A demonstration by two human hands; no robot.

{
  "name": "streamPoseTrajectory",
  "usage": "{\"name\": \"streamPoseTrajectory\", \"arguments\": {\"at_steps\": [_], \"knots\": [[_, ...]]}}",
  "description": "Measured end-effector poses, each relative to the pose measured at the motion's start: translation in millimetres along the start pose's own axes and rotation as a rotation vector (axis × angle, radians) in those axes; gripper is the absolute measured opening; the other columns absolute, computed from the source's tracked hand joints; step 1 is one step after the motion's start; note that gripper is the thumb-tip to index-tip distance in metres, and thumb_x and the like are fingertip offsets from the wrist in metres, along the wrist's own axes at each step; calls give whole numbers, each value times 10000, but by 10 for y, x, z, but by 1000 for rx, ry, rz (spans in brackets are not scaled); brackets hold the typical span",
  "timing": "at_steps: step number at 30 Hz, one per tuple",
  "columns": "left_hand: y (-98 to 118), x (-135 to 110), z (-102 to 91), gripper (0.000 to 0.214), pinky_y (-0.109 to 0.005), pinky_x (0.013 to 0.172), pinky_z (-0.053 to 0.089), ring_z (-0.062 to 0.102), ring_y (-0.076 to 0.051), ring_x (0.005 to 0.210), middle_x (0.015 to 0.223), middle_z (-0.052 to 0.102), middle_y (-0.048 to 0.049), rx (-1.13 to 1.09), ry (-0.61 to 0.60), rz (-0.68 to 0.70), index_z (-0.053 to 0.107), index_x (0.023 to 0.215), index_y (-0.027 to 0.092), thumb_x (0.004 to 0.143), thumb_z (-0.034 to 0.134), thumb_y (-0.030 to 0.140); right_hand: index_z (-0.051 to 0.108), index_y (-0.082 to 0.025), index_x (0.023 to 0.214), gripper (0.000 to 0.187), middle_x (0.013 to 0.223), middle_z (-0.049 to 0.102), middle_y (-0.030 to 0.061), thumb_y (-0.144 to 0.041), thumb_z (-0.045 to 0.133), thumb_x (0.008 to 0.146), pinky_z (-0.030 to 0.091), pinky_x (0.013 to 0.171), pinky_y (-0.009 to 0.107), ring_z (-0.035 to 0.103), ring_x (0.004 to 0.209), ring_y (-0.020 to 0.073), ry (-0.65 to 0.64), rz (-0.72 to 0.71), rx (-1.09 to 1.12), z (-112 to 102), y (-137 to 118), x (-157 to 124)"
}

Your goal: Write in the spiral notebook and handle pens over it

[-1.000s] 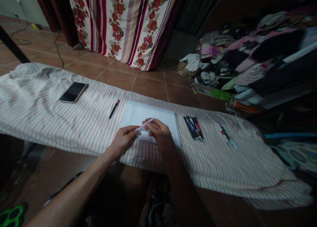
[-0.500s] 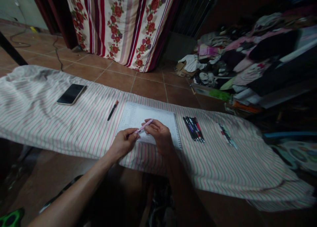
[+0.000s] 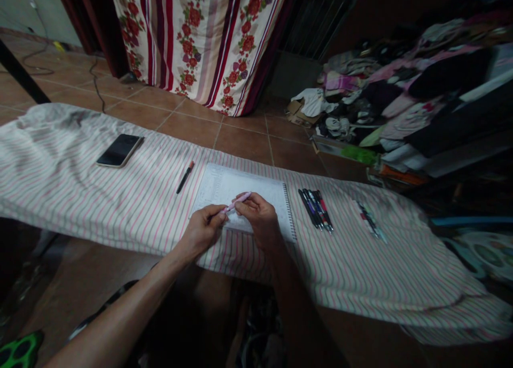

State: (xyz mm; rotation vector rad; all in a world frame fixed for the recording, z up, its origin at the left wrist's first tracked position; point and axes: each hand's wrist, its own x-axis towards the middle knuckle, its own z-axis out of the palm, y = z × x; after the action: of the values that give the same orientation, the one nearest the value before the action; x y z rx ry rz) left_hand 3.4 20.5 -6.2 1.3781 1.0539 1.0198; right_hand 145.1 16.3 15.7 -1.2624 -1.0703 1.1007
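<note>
A pink pen is held level between both my hands above a spiral notebook. My left hand pinches its left end between thumb and fingers. Near the other end, my right hand grips it with the fingertips. The notebook lies with a written page showing, its wire binding on the right; my hands cover part of its lower half. Left of it rests a dark pen with an orange end. Several pens lie side by side to the notebook's right.
A striped cloth covers the long table. On it are a phone at the left and a small group of pens farther right. Beyond the table hang a flowered curtain and, to the right, a heap of clothes.
The view has shifted slightly. The pink pen has moved a little to the right in my hands, and both hands keep hold of it.
</note>
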Motion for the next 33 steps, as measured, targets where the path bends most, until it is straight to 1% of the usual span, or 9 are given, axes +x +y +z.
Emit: {"name": "streamPoseTrajectory", "arguments": {"at_steps": [4,9,17,20,23,29,33], "knots": [[-44,-8,7,213,-269,686,466,592,-159,703,752,674,-43,27,-7,33,680,872,137,742,546,240,572,-191,724,200,670,615,-8,-309,684,608,455,610,255,551,592,119,12,-14,-6,11,19,9],[-84,-19,12,236,-272,703,465,596,-165,738,788,667,-47,63,-20,75,675,915,152,769,530,270,545,-197,695,184,637,585,-33,-281,683,608,448,607,237,561,593,111,17,-41,10,36,31,0],[-98,-32,10,212,-275,706,467,602,-166,737,773,672,-36,154,-29,114,684,867,173,792,518,283,518,-208,693,191,588,557,-53,-289,673,615,446,579,233,563,569,113,12,-30,-63,65,25,-3],[-91,-31,10,226,-286,734,470,607,-176,777,832,681,-47,138,-19,122,671,922,173,795,517,279,508,-212,686,194,593,551,-52,-292,671,616,443,581,232,560,584,115,12,-53,-66,70,23,-5],[-68,-31,4,249,-283,739,473,610,-177,796,876,681,-54,127,-17,121,650,976,170,803,506,276,505,-211,686,197,598,553,-52,-298,670,622,433,570,230,556,583,115,23,-41,-63,61,16,-9],[-20,-36,-13,272,-270,695,456,597,-169,755,803,653,-55,283,-64,174,632,967,150,843,445,304,512,-203,690,194,604,572,-45,-295,671,630,412,551,223,535,552,101,50,-37,-40,41,16,-1],[-11,-39,-2,261,-266,684,455,591,-164,736,779,640,-48,314,-70,179,625,956,152,844,433,289,524,-201,693,194,596,560,-52,-288,681,620,412,559,224,537,556,101,66,-32,-23,39,21,-1]]}}
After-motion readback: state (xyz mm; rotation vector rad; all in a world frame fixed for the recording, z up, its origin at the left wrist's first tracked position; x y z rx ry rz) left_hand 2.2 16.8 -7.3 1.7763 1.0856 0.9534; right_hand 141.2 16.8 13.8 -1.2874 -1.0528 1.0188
